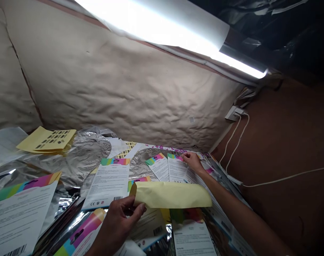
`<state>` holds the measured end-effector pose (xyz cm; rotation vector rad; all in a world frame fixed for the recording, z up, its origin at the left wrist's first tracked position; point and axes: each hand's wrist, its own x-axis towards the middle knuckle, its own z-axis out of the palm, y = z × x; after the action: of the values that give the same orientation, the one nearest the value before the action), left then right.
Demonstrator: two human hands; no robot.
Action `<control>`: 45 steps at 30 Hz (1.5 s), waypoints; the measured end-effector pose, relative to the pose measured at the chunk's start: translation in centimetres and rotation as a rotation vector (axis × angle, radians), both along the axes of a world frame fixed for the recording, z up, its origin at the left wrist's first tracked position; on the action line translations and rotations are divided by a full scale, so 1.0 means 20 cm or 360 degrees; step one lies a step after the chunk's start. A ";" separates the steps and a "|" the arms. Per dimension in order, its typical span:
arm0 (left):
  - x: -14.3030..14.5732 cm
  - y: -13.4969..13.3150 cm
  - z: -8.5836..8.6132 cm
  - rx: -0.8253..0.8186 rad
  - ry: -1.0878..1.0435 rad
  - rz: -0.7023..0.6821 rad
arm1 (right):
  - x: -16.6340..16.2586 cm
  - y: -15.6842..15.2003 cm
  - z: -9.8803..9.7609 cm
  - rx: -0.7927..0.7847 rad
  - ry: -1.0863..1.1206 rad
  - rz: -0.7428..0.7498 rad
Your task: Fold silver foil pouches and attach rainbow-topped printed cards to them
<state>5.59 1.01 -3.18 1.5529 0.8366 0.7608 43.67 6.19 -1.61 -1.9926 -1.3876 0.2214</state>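
My left hand (118, 217) pinches the left end of a pale yellow sheet (174, 195), which curls over and hangs above several printed cards. Farther back, my right hand (193, 160) has its fingertips pressed together at the top right corner of a white card with a rainbow header (177, 168). Whatever those fingers hold, if anything, is too small to tell. Beside it a similar card (159, 166) lies tilted. Another card (108, 183) with a barcode lies left of the sheet, and one more (191, 234) lies partly shaded below it.
A stack of yellow label sheets with dark print (48, 139) sits at the back left on crinkled silver film (94, 151). A large card (25, 209) lies at the left. White cables (238, 142) hang from a wall socket (234, 113) at the right. A bright tube lamp (242, 64) runs overhead.
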 end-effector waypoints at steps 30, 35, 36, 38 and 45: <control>-0.01 0.01 0.00 -0.0049 0.0073 -0.0058 | -0.04 0.04 -0.14 -0.0503 -0.0920 0.0127; -0.02 0.02 -0.01 -0.0064 0.0039 -0.0073 | -0.07 0.00 -0.14 -0.0529 -0.0893 0.0240; -0.01 0.02 -0.02 -0.0060 0.0026 -0.0071 | -0.07 0.00 -0.14 -0.0526 -0.0878 0.0252; -0.01 0.03 -0.02 -0.0050 0.0007 -0.0071 | -0.09 -0.01 -0.15 -0.0516 -0.0831 0.0258; 0.00 0.05 0.00 -0.0309 -0.0195 0.0066 | -0.06 0.00 0.00 -0.0392 -0.0490 0.0272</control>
<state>5.61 2.04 -3.28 1.3076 0.8285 0.7731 42.48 6.25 -1.56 -2.1767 -1.8041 0.1733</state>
